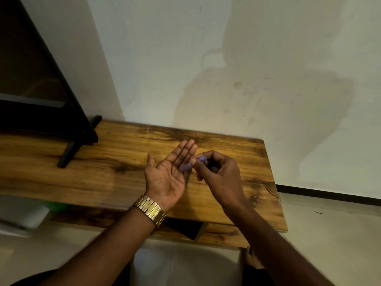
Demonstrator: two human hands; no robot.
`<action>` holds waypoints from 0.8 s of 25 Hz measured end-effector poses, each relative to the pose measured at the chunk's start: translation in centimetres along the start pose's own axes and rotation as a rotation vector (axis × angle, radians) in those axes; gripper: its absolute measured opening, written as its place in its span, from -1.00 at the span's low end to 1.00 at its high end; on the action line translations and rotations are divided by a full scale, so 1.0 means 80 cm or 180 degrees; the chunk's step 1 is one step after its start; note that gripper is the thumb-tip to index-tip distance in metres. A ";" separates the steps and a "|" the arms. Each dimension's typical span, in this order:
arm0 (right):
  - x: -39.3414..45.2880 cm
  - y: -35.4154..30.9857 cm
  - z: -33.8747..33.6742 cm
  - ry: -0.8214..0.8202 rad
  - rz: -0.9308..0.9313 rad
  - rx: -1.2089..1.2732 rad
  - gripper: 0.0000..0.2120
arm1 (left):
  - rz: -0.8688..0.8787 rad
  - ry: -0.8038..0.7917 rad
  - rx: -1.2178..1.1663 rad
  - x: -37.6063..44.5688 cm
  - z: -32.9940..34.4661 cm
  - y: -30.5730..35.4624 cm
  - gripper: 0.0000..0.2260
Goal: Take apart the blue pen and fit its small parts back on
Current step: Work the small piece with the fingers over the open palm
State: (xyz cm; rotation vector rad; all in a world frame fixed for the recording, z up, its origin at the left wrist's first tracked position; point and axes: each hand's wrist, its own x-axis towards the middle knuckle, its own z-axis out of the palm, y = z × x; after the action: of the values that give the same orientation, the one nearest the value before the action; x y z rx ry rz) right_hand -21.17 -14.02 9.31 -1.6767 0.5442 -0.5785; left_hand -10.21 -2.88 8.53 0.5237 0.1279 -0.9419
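Observation:
My left hand (169, 174) is held palm up and flat above the wooden table (103, 166), fingers together and pointing away. A blue pen piece (186, 167) lies blurred against the left hand's fingers. My right hand (218, 172) is curled just to the right, thumb and fingers pinched on the blue pen (201, 159), whose far end shows above the thumb. Whether the two blue bits are one piece or two, I cannot tell. The rest of the pen is hidden inside the right fist.
A dark screen on a black stand (68, 153) occupies the table's left side. A gold watch (151, 210) is on my left wrist. A white wall rises right behind the table; the table's right edge drops to a pale floor.

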 end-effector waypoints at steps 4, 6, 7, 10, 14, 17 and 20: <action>0.001 -0.011 0.010 -0.0063 -0.0424 -0.0189 -0.93 | 0.0074 -0.0131 -0.0135 0.005 -0.001 -0.005 -0.10; 0.002 -0.014 0.012 -0.0028 -0.0547 -0.0273 -0.91 | 0.0087 -0.0077 -0.0134 0.004 -0.001 -0.011 -0.13; 0.003 -0.015 0.013 -0.0002 -0.0598 -0.0303 -0.91 | 0.0096 -0.0065 -0.0119 0.003 -0.002 -0.013 -0.14; 0.010 -0.018 0.012 0.0091 -0.0674 -0.0299 -0.89 | 0.0104 -0.0046 -0.0156 -0.001 -0.007 -0.015 -0.15; 0.022 -0.020 0.001 0.0334 -0.0582 0.0128 -0.84 | 0.0101 -0.0044 -0.0240 -0.006 -0.010 -0.010 -0.16; 0.030 -0.010 -0.016 0.0572 -0.0534 0.0293 -0.83 | 0.0172 -0.0047 -0.0218 -0.007 -0.012 -0.003 -0.14; 0.032 0.014 -0.036 0.0986 -0.0266 -0.0351 -0.84 | 0.0239 0.0057 -0.0131 -0.008 -0.012 0.008 -0.09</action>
State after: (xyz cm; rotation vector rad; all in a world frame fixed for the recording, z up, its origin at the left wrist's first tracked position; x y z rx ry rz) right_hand -21.12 -18.04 8.87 -1.7305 0.7418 -0.8916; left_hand -9.94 -1.67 8.17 0.4957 0.1424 -0.8597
